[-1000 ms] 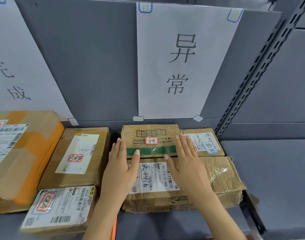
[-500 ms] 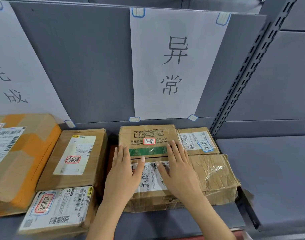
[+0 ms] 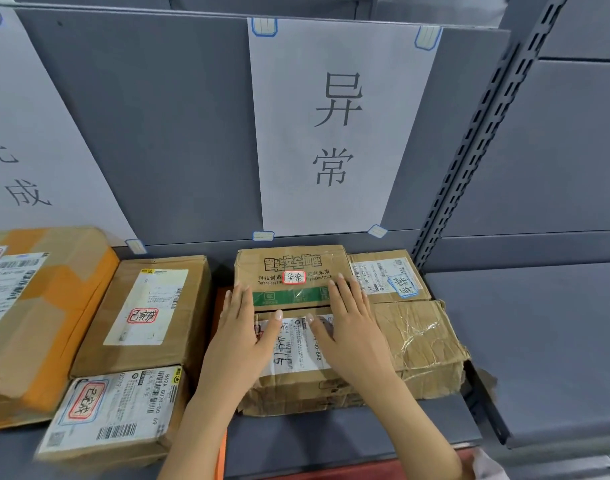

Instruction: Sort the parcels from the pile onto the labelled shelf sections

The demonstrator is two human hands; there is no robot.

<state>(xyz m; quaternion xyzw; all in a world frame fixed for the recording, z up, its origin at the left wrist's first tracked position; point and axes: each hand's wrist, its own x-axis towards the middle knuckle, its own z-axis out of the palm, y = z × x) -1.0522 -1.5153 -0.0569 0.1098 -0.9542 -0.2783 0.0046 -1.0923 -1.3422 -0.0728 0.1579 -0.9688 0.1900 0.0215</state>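
Note:
A crumpled brown parcel (image 3: 418,344) with a white shipping label lies on the grey shelf (image 3: 331,434) under the paper sign 异常 (image 3: 338,129). My left hand (image 3: 241,337) and my right hand (image 3: 352,330) lie flat on its top, fingers straight, fingertips reaching the carton with green print (image 3: 289,268) behind it. That carton carries a red-framed 异常 sticker. A smaller labelled box (image 3: 386,275) stands to its right.
To the left, under the sign 完成 (image 3: 16,174), lie a brown box (image 3: 151,310), a labelled parcel (image 3: 113,414) in front of it and a large orange-taped carton (image 3: 44,313). A slotted upright (image 3: 470,157) divides off the neighbouring bare shelf (image 3: 546,334).
Both hands have slid slightly forward and closer over the crumpled parcel, still flat on it. The view has shifted a little; the parcels have stayed put.

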